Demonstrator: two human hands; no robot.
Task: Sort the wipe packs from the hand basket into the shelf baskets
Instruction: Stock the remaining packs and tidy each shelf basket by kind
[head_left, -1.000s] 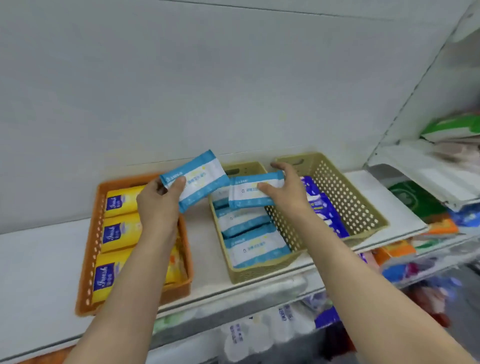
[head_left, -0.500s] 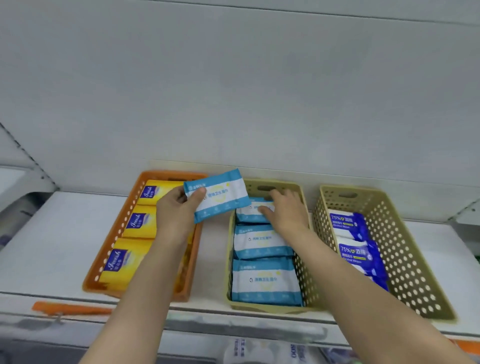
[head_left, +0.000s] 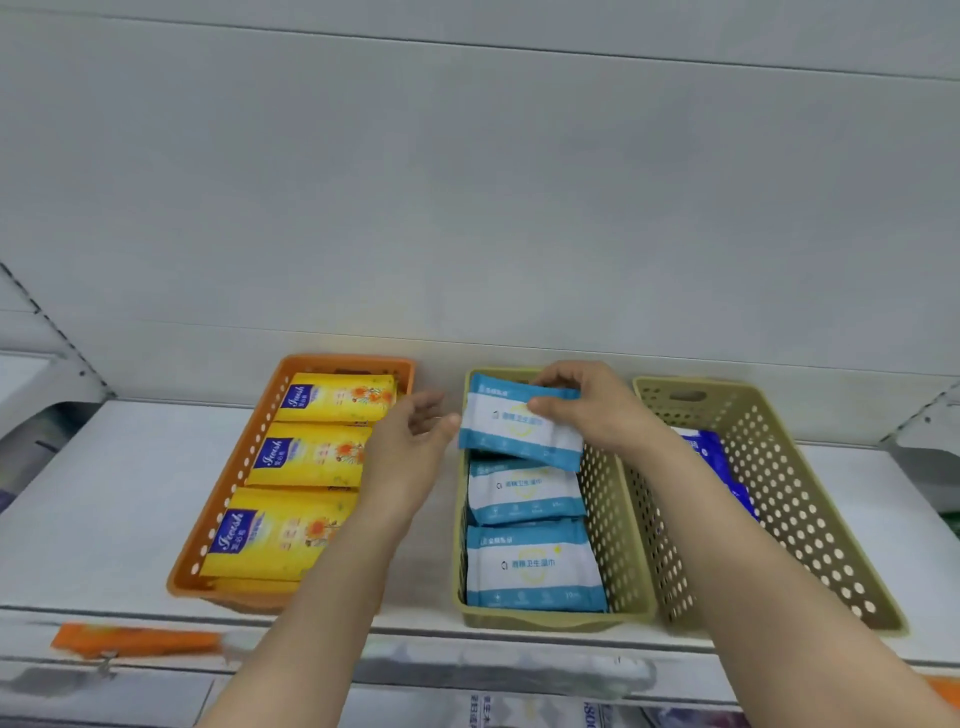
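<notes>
Right hand (head_left: 597, 410) pinching blue wipe pack (head_left: 519, 428) over middle basket (head_left: 550, 621); left hand (head_left: 410, 441) hovering, fingers loose, holding nothing. Pack risking snagging on rim, sliding out.

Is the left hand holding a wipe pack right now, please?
No, the left hand is open and empty; the right hand grips the pack.

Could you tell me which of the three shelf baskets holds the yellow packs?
The orange plastic basket on the left; the two beige perforated baskets hold blue packs.
</notes>
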